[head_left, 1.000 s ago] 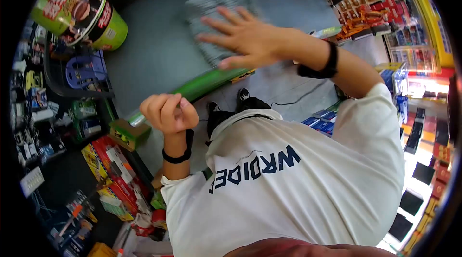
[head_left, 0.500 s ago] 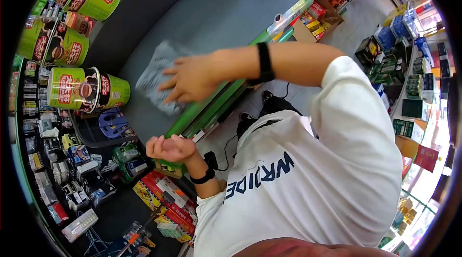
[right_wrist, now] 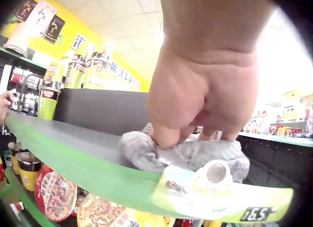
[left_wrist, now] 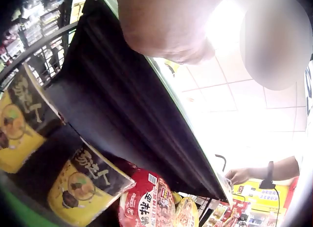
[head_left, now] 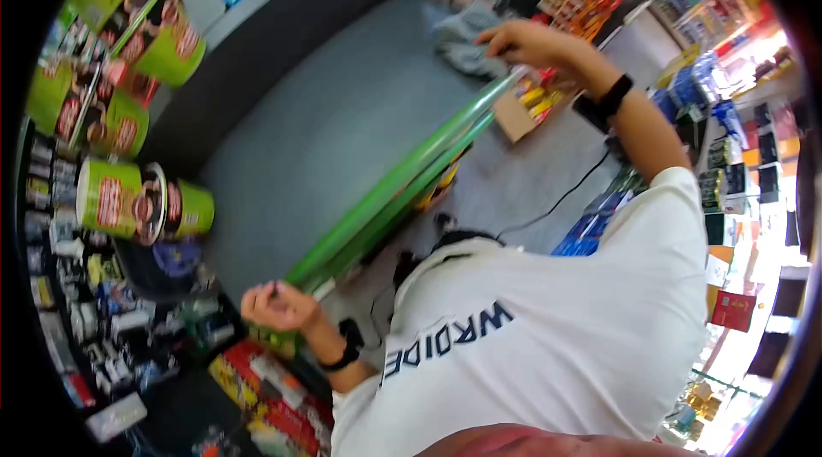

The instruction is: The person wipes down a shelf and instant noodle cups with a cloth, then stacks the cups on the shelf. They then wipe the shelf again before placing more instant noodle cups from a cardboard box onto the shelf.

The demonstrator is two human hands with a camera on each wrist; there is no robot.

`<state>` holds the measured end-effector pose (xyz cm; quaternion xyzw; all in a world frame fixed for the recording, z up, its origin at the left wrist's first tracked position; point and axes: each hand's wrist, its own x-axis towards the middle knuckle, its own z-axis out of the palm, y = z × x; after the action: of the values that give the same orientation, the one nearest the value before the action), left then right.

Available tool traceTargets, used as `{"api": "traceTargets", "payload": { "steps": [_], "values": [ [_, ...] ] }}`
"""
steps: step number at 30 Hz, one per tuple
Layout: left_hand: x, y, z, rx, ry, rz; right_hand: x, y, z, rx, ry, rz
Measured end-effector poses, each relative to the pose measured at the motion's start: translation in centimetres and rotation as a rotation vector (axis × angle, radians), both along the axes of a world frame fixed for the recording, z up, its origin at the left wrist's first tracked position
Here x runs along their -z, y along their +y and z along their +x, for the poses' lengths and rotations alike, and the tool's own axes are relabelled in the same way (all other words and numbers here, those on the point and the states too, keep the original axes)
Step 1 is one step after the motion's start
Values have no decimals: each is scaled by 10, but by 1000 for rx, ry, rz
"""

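A grey cloth [head_left: 462, 39] lies bunched on the far right end of a dark grey shelf [head_left: 300, 140] with a green front edge. My right hand [head_left: 533, 42] reaches over that end and grips the cloth with bent fingers. In the right wrist view the fingers and thumb dig into the crumpled cloth [right_wrist: 200, 156], just behind a price-tag holder [right_wrist: 220, 193] on the edge. Near the shelf's left end my left hand [head_left: 281, 306] hangs loosely curled and holds nothing. The left wrist view has this hand [left_wrist: 166, 26] above the shelf's dark underside.
Green noodle tubs [head_left: 145, 202] stand stacked to the left of the shelf. Below the shelf are yellow noodle cups [left_wrist: 85, 185] and a red noodle bowl [left_wrist: 146, 200]. An open carton [head_left: 522, 115] of packets stands by the right end. A black cable [head_left: 565, 192] runs along the floor.
My right hand first went left with the cloth, then swept right along the shelf to its far end, where the cloth is now bunched. The left hand stays loosely curled near the left end.
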<state>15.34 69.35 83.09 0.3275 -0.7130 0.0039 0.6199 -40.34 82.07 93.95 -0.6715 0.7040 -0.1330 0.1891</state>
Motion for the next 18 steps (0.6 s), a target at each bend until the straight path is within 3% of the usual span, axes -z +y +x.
{"api": "traceTargets", "payload": {
  "steps": [3,9,11,12,14,18],
  "values": [
    [7,1,0,1,24,13,-2,-1,-6,-57,-94,7],
    [10,-9,4,65,-30,-98,13,10,42,2,47,-72],
    [16,-9,7,93,-40,-107,13,10,75,70,203,-73],
    [2,-4,2,71,-121,-138,22,5,111,45,121,-38],
    [3,-1,6,44,-126,-93,9,-9,169,-1,360,-135],
    [1,-3,1,57,-76,-116,26,-35,259,-168,386,-228]
  ]
}}
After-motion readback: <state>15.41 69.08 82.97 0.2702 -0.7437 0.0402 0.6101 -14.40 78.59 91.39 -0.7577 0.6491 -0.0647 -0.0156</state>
